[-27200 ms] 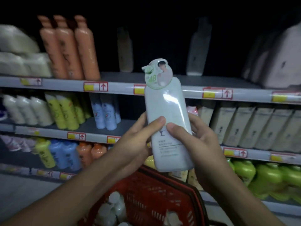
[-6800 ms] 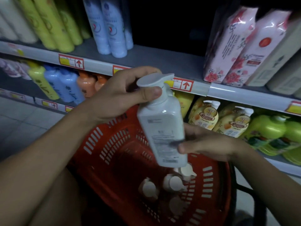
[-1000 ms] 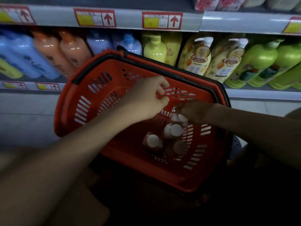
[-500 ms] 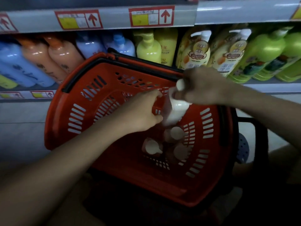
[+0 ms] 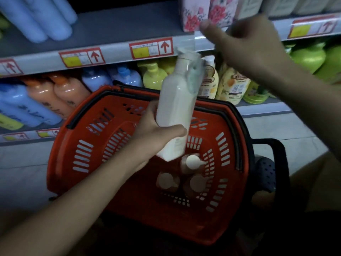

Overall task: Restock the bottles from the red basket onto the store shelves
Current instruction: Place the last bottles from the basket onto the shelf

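**White bottle held over the red basket**

A white bottle [image 5: 176, 108] is held nearly upright above the red basket [image 5: 77, 163], its top tilted a little to the right and reaching as high as the shelf edge [image 5: 114, 50]; a pale tag hangs at its neck, blurred. The left hand [image 5: 156, 132] is wrapped round the lower half of the bottle, thumb laid across the front and fingers behind; the bottle's base pokes out below the hand. The right hand [image 5: 245, 43] is raised to the upper right, clear of the bottle, thumb stuck out to the left; how its fingers are curled I cannot tell, as it is blurred.

Three pump bottles [image 5: 192, 161] stand in the bottom of the basket, seen from above, close together beneath the held bottle. Behind the basket the lower shelf carries blue bottles [image 5: 20, 106], orange bottles [image 5: 62, 93], yellow pump bottles [image 5: 153, 76] and green bottles [image 5: 310, 56]; the upper shelf holds pale blue bottles [image 5: 42, 19] on the left and flowered packs [image 5: 195, 13] on the right; price tags [image 5: 153, 48] with red arrows run along the shelf edge.
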A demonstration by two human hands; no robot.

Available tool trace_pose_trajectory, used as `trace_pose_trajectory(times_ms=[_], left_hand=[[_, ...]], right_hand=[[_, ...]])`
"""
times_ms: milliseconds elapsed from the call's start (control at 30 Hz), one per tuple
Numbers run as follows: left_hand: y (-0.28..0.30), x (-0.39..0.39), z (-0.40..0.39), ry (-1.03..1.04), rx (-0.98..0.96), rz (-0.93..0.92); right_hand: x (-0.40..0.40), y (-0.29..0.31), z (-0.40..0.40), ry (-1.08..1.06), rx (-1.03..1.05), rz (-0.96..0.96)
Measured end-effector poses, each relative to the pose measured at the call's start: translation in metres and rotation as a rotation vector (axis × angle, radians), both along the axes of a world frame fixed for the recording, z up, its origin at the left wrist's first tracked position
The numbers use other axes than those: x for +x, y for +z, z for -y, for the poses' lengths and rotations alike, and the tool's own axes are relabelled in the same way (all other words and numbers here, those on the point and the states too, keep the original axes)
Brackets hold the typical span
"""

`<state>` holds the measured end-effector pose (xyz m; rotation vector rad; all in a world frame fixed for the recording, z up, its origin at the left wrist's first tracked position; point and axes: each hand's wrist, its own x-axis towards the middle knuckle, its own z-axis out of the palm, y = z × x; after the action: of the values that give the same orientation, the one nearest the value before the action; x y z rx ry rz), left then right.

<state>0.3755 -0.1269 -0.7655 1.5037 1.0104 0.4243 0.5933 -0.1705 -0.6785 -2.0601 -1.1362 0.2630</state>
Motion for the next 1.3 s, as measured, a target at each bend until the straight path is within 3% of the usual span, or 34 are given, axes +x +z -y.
trace_pose_trajectory(times_ms=[67,133,267,467,700,1000,1300], left_hand=[[0.007,-0.003,0.009,0.025,-0.387,0.164],[0.017,-0.01,0.012,0.03,-0.705,0.301],[0.024,-0.017,0.008,0.045,-0.832,0.5],[0.029,-0.015,0.0,0.17,-0.789,0.632],[0.023,-0.016,-0.006,0.168,-0.795,0.677],[0.044,-0.034,-0.01,0.14,-0.646,0.611],[0.115,-0.077,0.017,0.095,-0.397,0.53]], right_hand=[[0.01,-0.003,0.0,0.018,0.055,0.076],[0.005,-0.007,-0.003,0.094,-0.019,-0.133],[-0.028,-0.018,-0.003,0.38,-0.219,-0.649],[-0.045,-0.034,-0.008,0.418,-0.235,-0.926],[-0.054,-0.043,-0.006,0.446,-0.293,-0.941],[-0.075,-0.029,-0.003,0.422,-0.116,-0.917],[-0.118,0.039,0.023,0.449,0.124,-0.891]])
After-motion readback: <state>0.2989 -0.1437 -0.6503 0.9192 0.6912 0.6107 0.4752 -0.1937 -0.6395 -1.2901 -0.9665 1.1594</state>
